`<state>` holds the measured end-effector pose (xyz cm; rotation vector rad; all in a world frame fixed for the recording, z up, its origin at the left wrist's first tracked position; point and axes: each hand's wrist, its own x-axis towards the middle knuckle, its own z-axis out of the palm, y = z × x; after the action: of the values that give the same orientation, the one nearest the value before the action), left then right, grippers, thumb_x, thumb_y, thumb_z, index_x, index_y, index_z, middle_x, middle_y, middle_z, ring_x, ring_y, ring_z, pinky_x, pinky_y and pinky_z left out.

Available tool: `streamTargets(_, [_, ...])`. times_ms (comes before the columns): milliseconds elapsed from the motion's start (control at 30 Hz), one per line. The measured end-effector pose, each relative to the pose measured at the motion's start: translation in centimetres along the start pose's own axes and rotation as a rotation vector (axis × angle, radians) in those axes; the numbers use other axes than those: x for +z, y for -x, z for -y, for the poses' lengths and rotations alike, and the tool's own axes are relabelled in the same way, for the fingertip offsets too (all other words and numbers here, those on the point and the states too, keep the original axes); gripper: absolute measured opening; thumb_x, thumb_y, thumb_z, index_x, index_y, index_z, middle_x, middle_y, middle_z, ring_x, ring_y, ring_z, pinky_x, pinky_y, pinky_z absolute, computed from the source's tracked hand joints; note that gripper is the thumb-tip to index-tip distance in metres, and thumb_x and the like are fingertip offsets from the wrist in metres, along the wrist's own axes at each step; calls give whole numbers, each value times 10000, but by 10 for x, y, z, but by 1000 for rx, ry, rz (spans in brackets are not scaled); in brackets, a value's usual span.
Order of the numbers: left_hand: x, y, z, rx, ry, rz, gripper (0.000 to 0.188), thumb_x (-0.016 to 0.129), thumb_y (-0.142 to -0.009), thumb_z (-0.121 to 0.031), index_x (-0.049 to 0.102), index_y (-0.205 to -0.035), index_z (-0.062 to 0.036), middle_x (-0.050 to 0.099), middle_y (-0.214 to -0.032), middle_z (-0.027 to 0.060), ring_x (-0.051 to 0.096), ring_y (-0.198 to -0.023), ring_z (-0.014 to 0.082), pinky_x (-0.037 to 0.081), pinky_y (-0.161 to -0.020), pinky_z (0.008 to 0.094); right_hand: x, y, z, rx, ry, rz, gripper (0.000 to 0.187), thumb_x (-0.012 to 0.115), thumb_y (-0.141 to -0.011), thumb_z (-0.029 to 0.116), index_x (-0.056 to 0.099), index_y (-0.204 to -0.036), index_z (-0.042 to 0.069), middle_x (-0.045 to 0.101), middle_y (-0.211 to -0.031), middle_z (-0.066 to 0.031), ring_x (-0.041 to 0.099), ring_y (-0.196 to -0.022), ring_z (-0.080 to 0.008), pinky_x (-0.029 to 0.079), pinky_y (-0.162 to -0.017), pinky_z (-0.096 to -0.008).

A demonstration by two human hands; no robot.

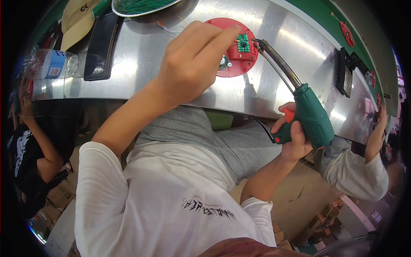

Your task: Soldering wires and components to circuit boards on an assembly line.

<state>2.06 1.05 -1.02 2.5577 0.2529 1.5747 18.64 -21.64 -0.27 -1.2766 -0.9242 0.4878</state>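
Note:
A red round plastic housing lies on the metal tabletop, with a small green circuit board on its raised middle part. Beside the board sits a small round speaker, partly covered by my left hand. My left hand is over the housing's left side, fingers closed in a pinch by the board; what they hold is hidden. White wires show beyond that hand. In my right hand is a green soldering gun, a finger at its orange trigger. Its metal tip reaches the board's right edge.
A metal tray of green wires stands at the far left, near a tan cap, a black flat case and a plastic bottle. Black holders stand on the right. Other people sit on both sides.

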Motion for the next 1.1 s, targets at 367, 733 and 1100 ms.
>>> streamTargets(367, [11,9,1,-64,-62,162,234,678,-669,1,688,-900,-32,637,-800,44,603,-744,219,533,-620,323,2,-1,4,-4,56,47,478,626,-874,135,526,-1264,-123,662,-989,-262,605,-519,-229,480,-450,-293])
streamTargets(733, [7,20,-6,-86,-53,161,133,695,-678,-35,649,-802,-45,593,-752,41,581,-721,216,513,-590,328,3,10,8,61,131,86,430,614,-874,108,541,-1236,-114,667,-962,-232,599,-520,-214,483,-466,-296])
streamTargets(1100, [15,-9,-8,-81,-17,248,156,662,-711,-27,648,-864,0,604,-792,97,592,-754,275,516,-641,367,0,-14,32,11,-76,-227,330,646,-852,54,621,-1135,-114,659,-766,-151,609,-564,-197,502,-472,-313])
